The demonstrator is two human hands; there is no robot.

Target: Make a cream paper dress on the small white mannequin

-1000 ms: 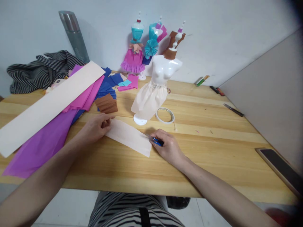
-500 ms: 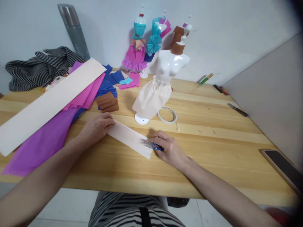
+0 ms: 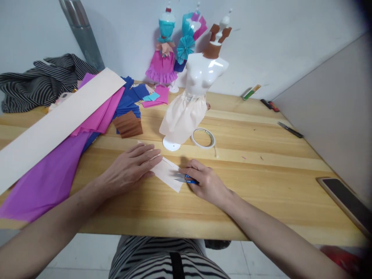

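Note:
A pale cream strip of crepe paper [image 3: 167,175] lies slantwise on the table in front of me. My left hand [image 3: 130,166] rests flat over its far-left part, fingers stretched out, hiding much of it. At the strip's right end my right hand [image 3: 207,181] is closed around small blue-handled thread snips [image 3: 190,179]. Their blades point left over the paper; I cannot tell whether they touch it. Just beyond stands a white dress-form mannequin [image 3: 203,75] wearing a gathered cream paper skirt [image 3: 184,118]. A roll of double-sided tape [image 3: 214,140] lies beside its base.
At left, a long cream paper band [image 3: 62,120] covers purple crepe paper [image 3: 55,182], near folded brown paper [image 3: 129,124]. Dressed mannequins [image 3: 162,64] and a grey flask [image 3: 84,37] stand behind. A knife [image 3: 290,130] and a phone [image 3: 345,201] lie at right.
My left hand has gone from gripping the strip's far-left end to lying flat farther right along it. My right hand still holds the thread snips near the right end. The view has shifted slightly.

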